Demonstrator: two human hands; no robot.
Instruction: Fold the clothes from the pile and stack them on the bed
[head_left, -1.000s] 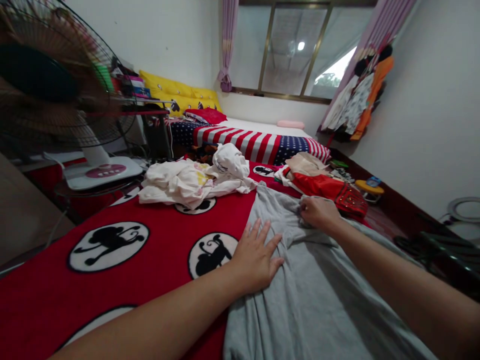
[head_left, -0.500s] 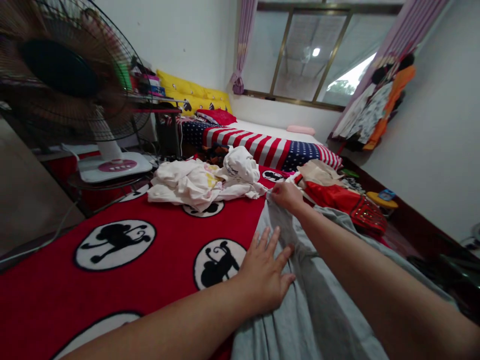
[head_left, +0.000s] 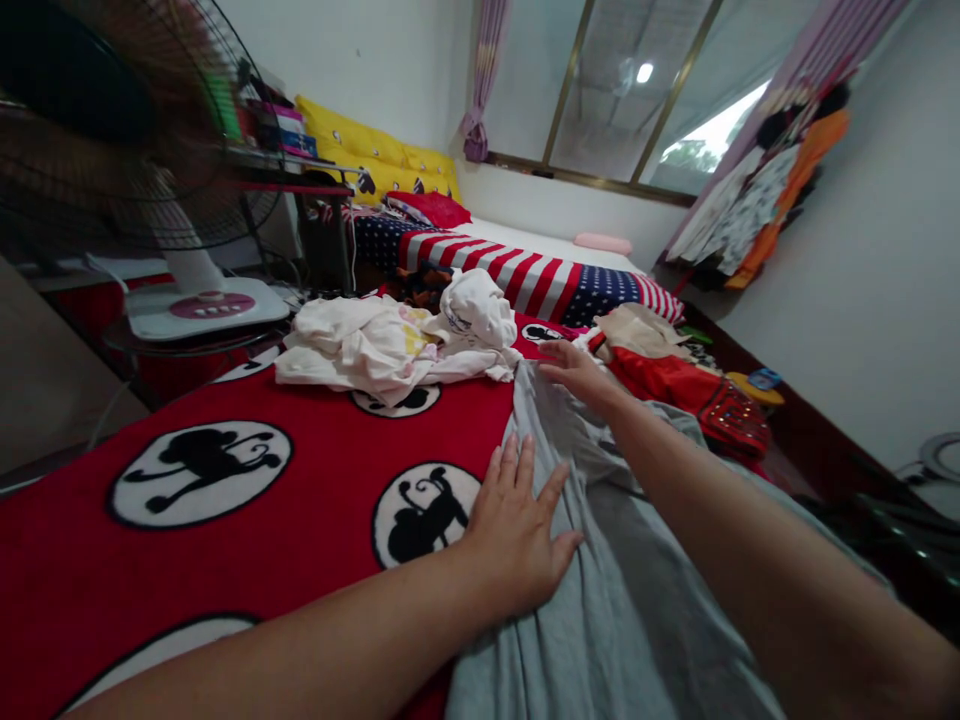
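A long grey piece of cloth [head_left: 555,640], perhaps a garment, lies in lengthwise folds over the red blanket [head_left: 315,530] with black-and-white figures. My left hand [head_left: 521,535] rests flat on its left edge, fingers spread, partly over the blanket. Farther away, my right hand [head_left: 577,372] is just above or at the cloth's far end; its fingers are stretched out and grip nothing visible. The right forearm crosses over the cloth and hides some of it. Beyond the far end, a heap of white clothes [head_left: 367,345] sits to the left of my right hand.
To the left a fan [head_left: 187,220] stands on a small round stool. Red and beige clothes [head_left: 660,385] are piled at the right. Behind lies a bed with a stars-and-stripes cover [head_left: 517,290]; clothes hang by the window [head_left: 772,210].
My right hand has loosened its pinch on the cloth's far end, and its fingers have straightened. My left hand stays flat on the cloth. The view has shifted slightly.
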